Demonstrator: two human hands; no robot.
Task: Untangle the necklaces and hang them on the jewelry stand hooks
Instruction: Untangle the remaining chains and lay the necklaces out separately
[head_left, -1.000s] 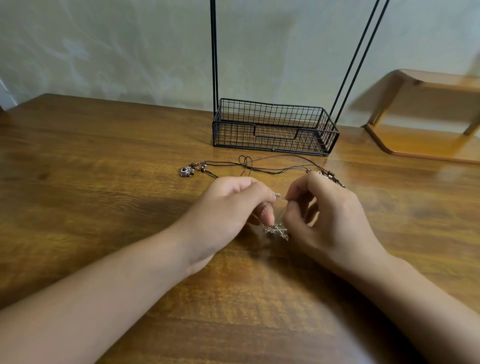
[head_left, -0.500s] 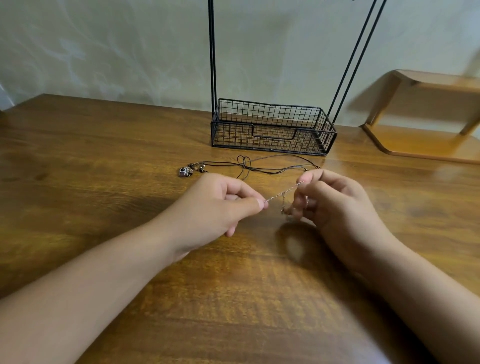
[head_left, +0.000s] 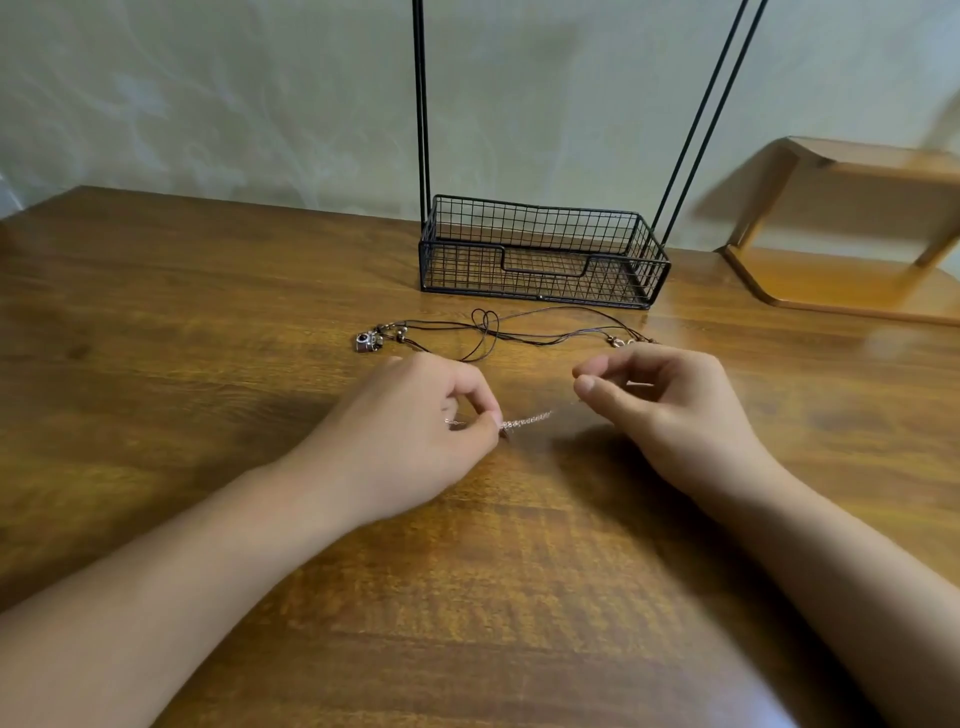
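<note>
A thin silver chain necklace (head_left: 524, 418) stretches just above the wooden table (head_left: 208, 364) between my hands. My left hand (head_left: 415, 431) pinches one part of it between thumb and forefinger. My right hand (head_left: 670, 410) has thumb and forefinger pinched together at the chain's other, blurred end. A dark cord necklace (head_left: 519, 338) lies loosely looped behind my hands, with a small metal charm (head_left: 368, 341) at its left and a clasp (head_left: 618, 342) at its right. Further back stands the black jewelry stand (head_left: 540, 254), a wire basket base with thin uprights (head_left: 421, 104). Its hooks are out of view.
A low wooden shelf (head_left: 857, 234) stands at the back right against the pale wall. The table's left rear corner (head_left: 78, 192) is in view.
My hands have moved apart, the left one down and left, the right one to the right. The silver chain is drawn out longer between them. The cord necklace has not moved.
</note>
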